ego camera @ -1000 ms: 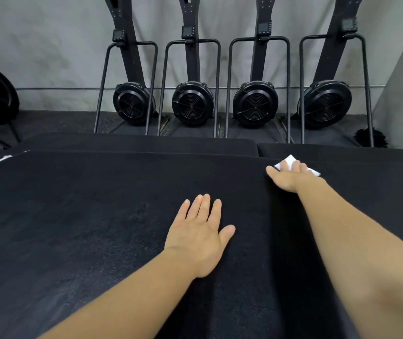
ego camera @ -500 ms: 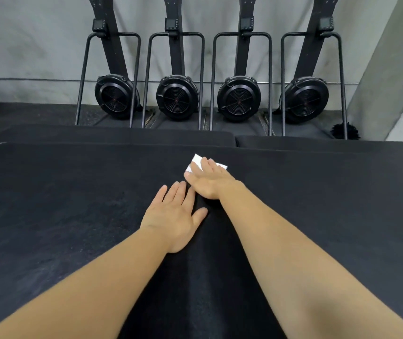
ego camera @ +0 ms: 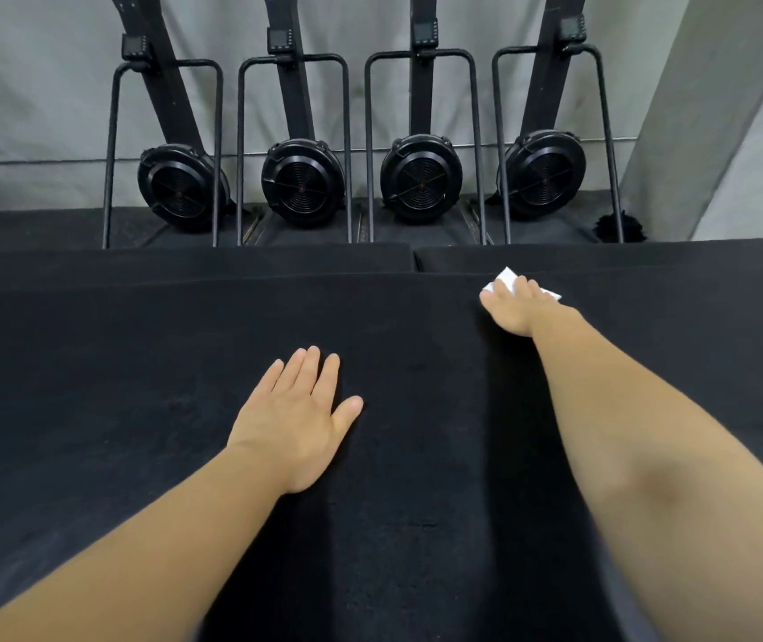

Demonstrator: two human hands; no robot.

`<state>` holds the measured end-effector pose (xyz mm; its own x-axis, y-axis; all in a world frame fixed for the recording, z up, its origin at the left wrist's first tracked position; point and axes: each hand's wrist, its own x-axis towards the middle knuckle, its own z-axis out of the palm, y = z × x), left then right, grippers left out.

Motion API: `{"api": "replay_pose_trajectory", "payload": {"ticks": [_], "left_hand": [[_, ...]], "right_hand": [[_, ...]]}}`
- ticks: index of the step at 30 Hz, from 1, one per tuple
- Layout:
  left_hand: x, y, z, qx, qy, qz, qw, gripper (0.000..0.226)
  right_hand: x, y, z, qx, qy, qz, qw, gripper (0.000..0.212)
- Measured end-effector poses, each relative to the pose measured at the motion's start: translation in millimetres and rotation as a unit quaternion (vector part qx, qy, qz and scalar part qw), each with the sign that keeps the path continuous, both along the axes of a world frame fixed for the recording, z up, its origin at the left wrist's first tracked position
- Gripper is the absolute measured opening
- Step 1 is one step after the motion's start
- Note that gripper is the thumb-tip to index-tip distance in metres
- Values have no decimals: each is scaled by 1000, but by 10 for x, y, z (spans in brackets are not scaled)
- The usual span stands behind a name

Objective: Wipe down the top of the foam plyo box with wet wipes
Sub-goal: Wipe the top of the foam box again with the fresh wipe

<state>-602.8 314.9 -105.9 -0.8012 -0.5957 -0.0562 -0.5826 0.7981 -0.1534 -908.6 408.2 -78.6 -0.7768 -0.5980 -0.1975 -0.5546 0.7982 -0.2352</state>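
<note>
At the far edge of the foam plyo box (ego camera: 139,410), under the right hand (ego camera: 516,308), a white wet wipe (ego camera: 507,276) is pressed to the black top.

Right arm stretches out long, palm down, fingers laid fairly straight over the wipe, pressing it rather than pinching. White corners poke out beyond the fingertips and at the hand's outer side. Left hand (ego camera: 296,424) lies nearer the body and well apart from the right, flat on the top, fingers straight and close together, thumb spread, holding nothing. It looks like a brace. To wipe well, put the whole palm's weight on the wipe so it does not bunch on the textured surface, overlap each pass, and lift the left hand to clean beneath it. Beyond the right fingertips stand four fan-wheel machines (ego camera: 303,180).
</note>
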Motion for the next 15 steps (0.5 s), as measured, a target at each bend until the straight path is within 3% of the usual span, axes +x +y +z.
{"api": "replay_pose_trajectory", "payload": {"ticks": [5,11,15], "left_hand": [[0,2,5,14,13,2,1000,70],[-18,32,52,25,1,5,1000,68],[-5,42,79,19,9,-5,1000,68]], "right_hand": [[373,-63,27,-8,-15,-8,1000,63],[1229,-188,18,-45,-36,75,996,64],[1747,-240,85,-80,-101,133,983,68]]}}
